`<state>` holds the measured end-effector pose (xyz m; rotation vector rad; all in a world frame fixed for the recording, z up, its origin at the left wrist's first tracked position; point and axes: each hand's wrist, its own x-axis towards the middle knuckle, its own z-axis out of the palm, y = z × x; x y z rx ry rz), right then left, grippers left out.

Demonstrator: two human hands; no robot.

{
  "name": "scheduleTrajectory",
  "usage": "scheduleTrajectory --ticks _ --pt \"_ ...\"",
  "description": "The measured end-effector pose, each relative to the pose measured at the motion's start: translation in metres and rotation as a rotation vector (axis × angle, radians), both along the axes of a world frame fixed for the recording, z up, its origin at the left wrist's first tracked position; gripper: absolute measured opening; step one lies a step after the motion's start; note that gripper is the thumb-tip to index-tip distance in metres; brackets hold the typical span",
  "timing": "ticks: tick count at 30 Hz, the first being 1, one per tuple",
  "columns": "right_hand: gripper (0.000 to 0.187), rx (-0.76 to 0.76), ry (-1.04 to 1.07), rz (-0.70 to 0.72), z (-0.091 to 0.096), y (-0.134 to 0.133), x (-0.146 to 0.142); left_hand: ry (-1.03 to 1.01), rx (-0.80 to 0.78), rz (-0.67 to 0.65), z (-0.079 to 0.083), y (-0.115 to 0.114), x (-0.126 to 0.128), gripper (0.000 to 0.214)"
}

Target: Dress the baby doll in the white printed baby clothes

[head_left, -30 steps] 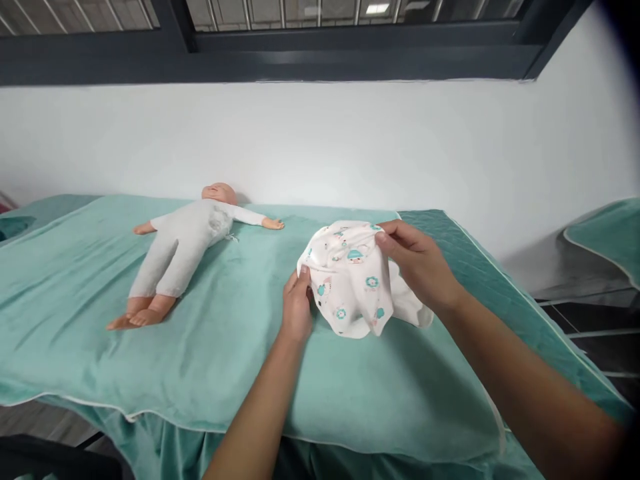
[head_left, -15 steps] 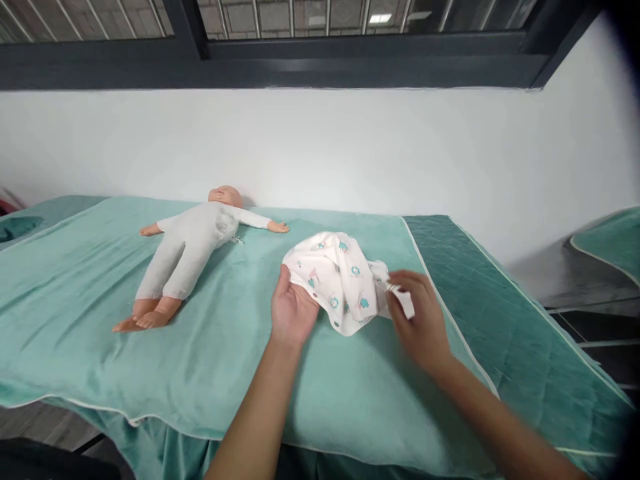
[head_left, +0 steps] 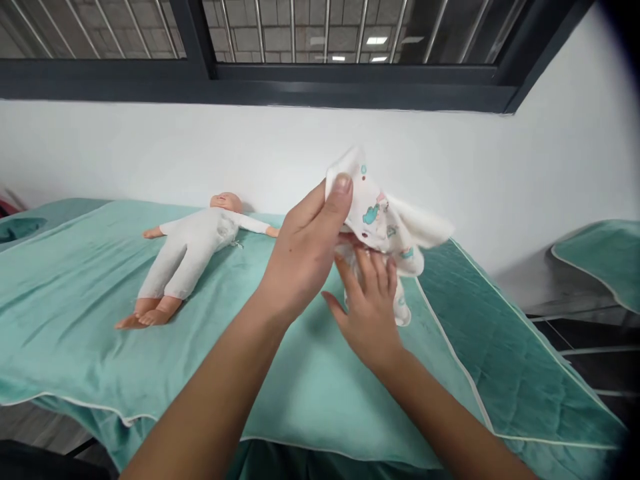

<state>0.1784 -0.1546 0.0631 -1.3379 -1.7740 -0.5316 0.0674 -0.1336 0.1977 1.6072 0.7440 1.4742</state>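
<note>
A white baby garment, with a print of small green and pink figures and a few snap buttons, is raised over the bed. My left hand pinches its upper left edge between thumb and fingers. Lower down, my right hand has its fingers stretched and spread against the folds, the fingertips partly beneath the cloth. A baby doll in a white suit lies on its back to the left, arms out; one of its hands is partly covered by my left hand.
A light green sheet covers the bed, with a darker quilted cover at the right. Behind stand a white wall and a dark window frame with bars. Another green-covered surface is at far right.
My left hand has risen and turned over, lifting the garment off the bed. The right hand has let go of the garment's right end and moved left under the cloth.
</note>
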Motion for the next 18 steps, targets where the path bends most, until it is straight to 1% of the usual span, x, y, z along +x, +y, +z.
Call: scheduleTrajectory --ticks 2,3,4,5,7,8,10,12,13,15,16,17,18 --pt "0.078 0.083 0.120 0.018 -0.001 0.009 0.009 -0.026 0.024 -0.063 0.003 -0.001 0.001 0.038" --pt "0.082 0.084 0.199 0.052 -0.002 0.012 0.012 -0.033 0.032 -0.076 0.003 -0.001 0.002 0.039" --pt "0.082 0.048 0.277 0.090 -0.004 0.015 0.014 -0.045 0.035 -0.070 0.003 -0.001 0.002 0.039" --pt "0.079 -0.018 0.342 0.120 -0.007 0.016 0.015 -0.054 0.034 -0.064 0.002 0.000 0.001 0.040" --pt "0.062 -0.175 0.402 0.136 -0.017 0.015 0.011 -0.067 0.023 -0.073 -0.001 0.003 0.000 0.043" --pt "0.054 -0.236 0.393 0.133 -0.023 0.012 0.006 -0.070 0.020 -0.072 -0.003 0.006 -0.001 0.044" --pt "0.043 -0.292 0.323 0.138 -0.038 0.000 -0.010 -0.079 0.025 -0.039 -0.009 0.011 -0.003 0.045" --pt "0.043 -0.314 0.209 0.192 -0.052 -0.018 -0.028 -0.095 0.023 -0.014 -0.016 0.016 -0.005 0.044" --pt "0.045 -0.327 0.135 0.239 -0.057 -0.028 -0.037 -0.101 0.014 -0.029 -0.020 0.019 -0.007 0.044" --pt "0.045 -0.334 0.000 0.371 -0.061 -0.046 -0.050 -0.100 -0.028 -0.106 -0.025 0.023 -0.011 0.043" --pt "0.044 -0.320 -0.033 0.422 -0.060 -0.052 -0.054 -0.096 -0.049 -0.142 -0.026 0.023 -0.013 0.044" --pt "0.043 -0.290 -0.031 0.446 -0.057 -0.055 -0.055 -0.092 -0.067 -0.169 -0.027 0.024 -0.014 0.044" --pt "0.043 -0.249 0.001 0.440 -0.051 -0.053 -0.055 -0.089 -0.082 -0.189 -0.027 0.023 -0.016 0.045"
